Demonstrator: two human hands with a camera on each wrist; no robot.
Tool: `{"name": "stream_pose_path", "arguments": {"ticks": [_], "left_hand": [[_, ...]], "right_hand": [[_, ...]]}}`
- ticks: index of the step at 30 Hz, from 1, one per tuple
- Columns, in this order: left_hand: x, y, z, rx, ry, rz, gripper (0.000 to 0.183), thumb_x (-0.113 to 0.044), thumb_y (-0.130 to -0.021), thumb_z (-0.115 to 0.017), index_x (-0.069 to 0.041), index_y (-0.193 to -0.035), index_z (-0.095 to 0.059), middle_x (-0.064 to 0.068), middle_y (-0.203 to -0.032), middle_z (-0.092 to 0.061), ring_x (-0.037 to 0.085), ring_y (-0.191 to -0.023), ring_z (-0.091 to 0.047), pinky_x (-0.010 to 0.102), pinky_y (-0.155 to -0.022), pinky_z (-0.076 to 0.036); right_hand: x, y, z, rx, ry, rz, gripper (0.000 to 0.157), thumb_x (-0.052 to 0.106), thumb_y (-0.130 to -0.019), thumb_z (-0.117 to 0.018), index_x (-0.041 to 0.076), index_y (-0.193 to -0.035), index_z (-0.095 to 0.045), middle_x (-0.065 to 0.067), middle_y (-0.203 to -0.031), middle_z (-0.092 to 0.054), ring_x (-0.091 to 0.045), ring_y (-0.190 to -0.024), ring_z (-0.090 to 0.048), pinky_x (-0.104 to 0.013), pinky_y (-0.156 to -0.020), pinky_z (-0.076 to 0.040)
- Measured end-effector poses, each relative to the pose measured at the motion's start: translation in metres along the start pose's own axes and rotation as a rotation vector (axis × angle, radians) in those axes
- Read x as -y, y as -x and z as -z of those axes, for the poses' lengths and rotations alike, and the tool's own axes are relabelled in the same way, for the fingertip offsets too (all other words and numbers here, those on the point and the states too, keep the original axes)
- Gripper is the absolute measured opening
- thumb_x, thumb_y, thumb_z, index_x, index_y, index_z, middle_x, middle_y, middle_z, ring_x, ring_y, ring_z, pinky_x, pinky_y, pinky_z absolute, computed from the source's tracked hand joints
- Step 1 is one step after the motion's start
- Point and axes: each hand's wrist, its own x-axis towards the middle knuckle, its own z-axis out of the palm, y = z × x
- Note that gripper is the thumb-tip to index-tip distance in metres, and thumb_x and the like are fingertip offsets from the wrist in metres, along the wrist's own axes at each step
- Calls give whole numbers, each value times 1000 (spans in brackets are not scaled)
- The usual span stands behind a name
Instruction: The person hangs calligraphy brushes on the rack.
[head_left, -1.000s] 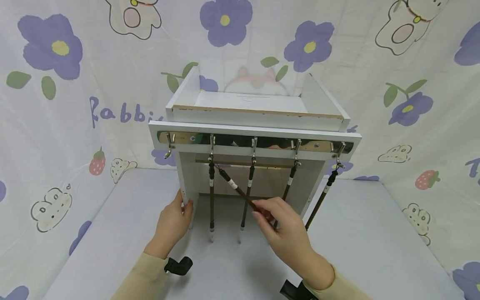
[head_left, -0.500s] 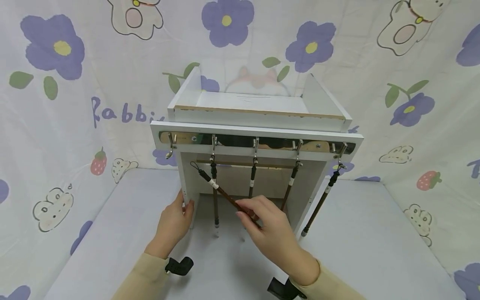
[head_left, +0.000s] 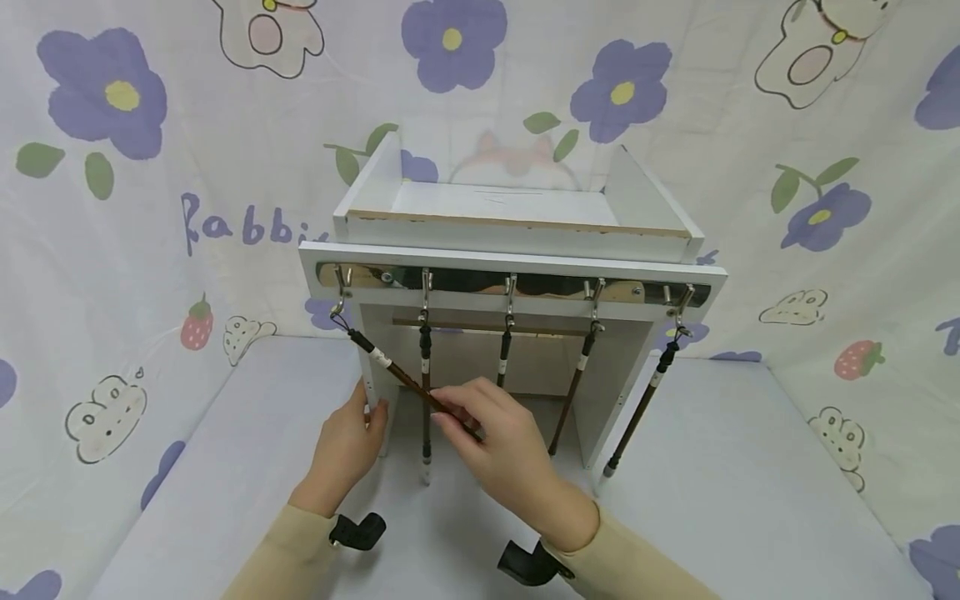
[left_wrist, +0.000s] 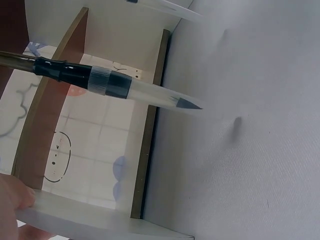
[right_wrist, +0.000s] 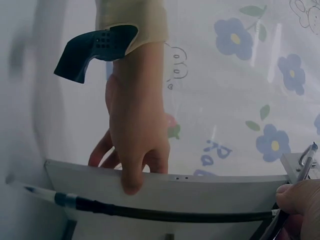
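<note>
My right hand (head_left: 498, 437) pinches a calligraphy brush (head_left: 401, 375) by its brown handle, slanting up to the left. The cord loop at its top end is right at the leftmost hook (head_left: 341, 292) of the metal hook strip (head_left: 468, 282). My left hand (head_left: 345, 446) grips the left side panel (head_left: 371, 367) of the white rack, thumb on the near face. Several more brushes hang by their loops from the other hooks. One hanging brush (left_wrist: 107, 82) shows its clear-capped, dark tip pointing down in the left wrist view. The held brush's lower end is hidden behind my right hand.
The white rack (head_left: 525, 254) stands on a white-covered table (head_left: 697, 467) and has an open tray on top. A hanging brush (head_left: 641, 408) at the far right leans outward past the right panel. Flower-printed cloth (head_left: 225, 167) covers the wall behind.
My right hand has moved left with the brush, from beside the second hook to the leftmost hook, bringing the loop up to it. My left hand stays on the panel.
</note>
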Motion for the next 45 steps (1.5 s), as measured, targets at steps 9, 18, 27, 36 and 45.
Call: {"name": "stream_pose_path", "arguments": {"ticks": [9, 18, 27, 36, 45], "left_hand": [[1, -1, -2, 6, 2, 20, 49, -28, -102, -48, -12, -147, -34, 24, -129, -58, 40, -102, -64, 47, -70, -55], [0, 0, 0, -10, 4, 3, 49, -25, -102, -49, -12, -147, -35, 24, -128, -58, 41, -101, -65, 46, -67, -55], [-1, 1, -1, -26, 7, -21, 52, -23, -101, -51, -9, -148, -34, 26, -128, -57, 41, -99, -65, 46, -65, -56], [-1, 1, 0, -27, 11, -22, 52, -23, -101, -50, -10, -148, -32, 25, -130, -56, 41, -100, -65, 46, -66, -56], [-1, 1, -1, -13, 16, 3, 53, -24, -101, -51, -11, -149, -31, 25, -131, -55, 41, -101, -64, 46, -66, -56]], "right_hand": [[0, -5, -7, 21, -5, -42, 19, 10, -91, -69, 11, -110, -68, 5, -90, -58, -4, -74, -52, -24, -59, -49], [2, -7, -8, 39, -17, -80, 19, 12, -92, -68, 12, -111, -67, 6, -90, -58, -4, -74, -52, -25, -59, -50], [-4, -3, -11, 35, 16, -103, 19, 11, -91, -69, 10, -110, -68, 5, -89, -58, -5, -72, -52, -22, -60, -48], [-3, -7, -18, 15, 6, -144, 19, 13, -91, -68, 11, -110, -68, 5, -90, -59, -3, -73, -54, -18, -62, -48], [-4, 0, -18, 62, 12, -202, 19, 11, -91, -69, 11, -109, -68, 6, -89, -60, -3, -72, -55, -21, -63, -50]]}}
